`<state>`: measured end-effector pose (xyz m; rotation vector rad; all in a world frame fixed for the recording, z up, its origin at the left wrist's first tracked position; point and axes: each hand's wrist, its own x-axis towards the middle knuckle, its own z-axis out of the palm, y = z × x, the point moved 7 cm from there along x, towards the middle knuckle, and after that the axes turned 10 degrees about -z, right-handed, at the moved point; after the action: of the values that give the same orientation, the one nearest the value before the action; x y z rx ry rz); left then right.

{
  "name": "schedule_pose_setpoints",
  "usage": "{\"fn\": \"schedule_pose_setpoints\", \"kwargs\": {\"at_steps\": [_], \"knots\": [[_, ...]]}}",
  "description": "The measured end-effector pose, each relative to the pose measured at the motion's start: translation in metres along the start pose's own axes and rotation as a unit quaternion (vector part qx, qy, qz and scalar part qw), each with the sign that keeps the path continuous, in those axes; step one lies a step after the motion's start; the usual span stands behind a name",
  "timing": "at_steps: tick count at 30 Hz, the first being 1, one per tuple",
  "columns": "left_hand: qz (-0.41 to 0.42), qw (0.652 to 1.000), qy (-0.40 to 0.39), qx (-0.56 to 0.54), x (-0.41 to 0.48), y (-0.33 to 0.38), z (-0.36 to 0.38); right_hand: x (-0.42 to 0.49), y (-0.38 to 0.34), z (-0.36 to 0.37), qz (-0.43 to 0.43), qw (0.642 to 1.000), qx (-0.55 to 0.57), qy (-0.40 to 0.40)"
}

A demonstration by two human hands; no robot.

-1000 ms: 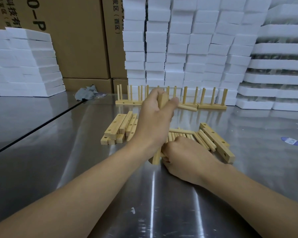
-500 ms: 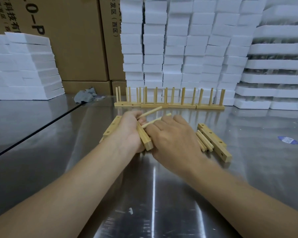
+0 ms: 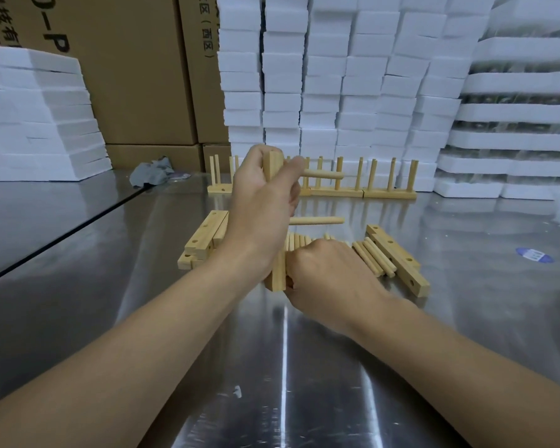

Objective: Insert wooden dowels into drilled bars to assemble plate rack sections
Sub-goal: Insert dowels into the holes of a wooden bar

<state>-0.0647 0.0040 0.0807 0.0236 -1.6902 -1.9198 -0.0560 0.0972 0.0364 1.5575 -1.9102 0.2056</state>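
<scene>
Bar (image 3: 276, 273) has swung upright in tight grip of left hand (image 3: 262, 206); right hand (image 3: 333, 277) curled, hold unclear.

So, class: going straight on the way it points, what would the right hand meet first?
Probably the lower end of the upright bar in the left hand; the right hand looks nearly against it.

steel table (image 3: 78, 286) | drilled bars (image 3: 204, 234) | loose dowels (image 3: 372, 257) | finished racks (image 3: 369, 190) | grey rag (image 3: 152, 173)

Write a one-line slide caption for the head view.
Left hand grips a drilled bar upright, two dowels jutting sideways; right hand curls over loose dowels on the steel table.
</scene>
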Motion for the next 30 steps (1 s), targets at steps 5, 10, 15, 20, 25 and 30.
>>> {"fn": "schedule_pose_setpoints", "kwargs": {"at_steps": [5,10,15,20,25,30], "knots": [[-0.12,0.989,0.051,-0.07,0.017,-0.009,-0.028,0.007,0.006,-0.021,0.043,0.997,-0.051,0.042],[-0.244,0.946,0.056,-0.208,0.026,-0.028,-0.041,0.013,0.003,-0.023,0.053,0.993,-0.101,0.023],[-0.26,0.949,0.049,-0.174,0.02,-0.04,-0.031,0.011,0.008,-0.011,0.091,0.991,-0.086,-0.044],[-0.111,0.993,0.02,-0.015,0.013,-0.015,-0.015,0.002,0.014,0.008,0.086,0.989,-0.053,-0.109],[0.083,0.984,-0.081,0.137,-0.012,0.012,0.02,-0.011,0.023,0.026,0.142,0.97,0.095,-0.176],[0.16,0.97,-0.096,0.157,-0.024,0.022,0.026,-0.014,0.026,0.023,0.152,0.965,0.094,-0.194]]}}
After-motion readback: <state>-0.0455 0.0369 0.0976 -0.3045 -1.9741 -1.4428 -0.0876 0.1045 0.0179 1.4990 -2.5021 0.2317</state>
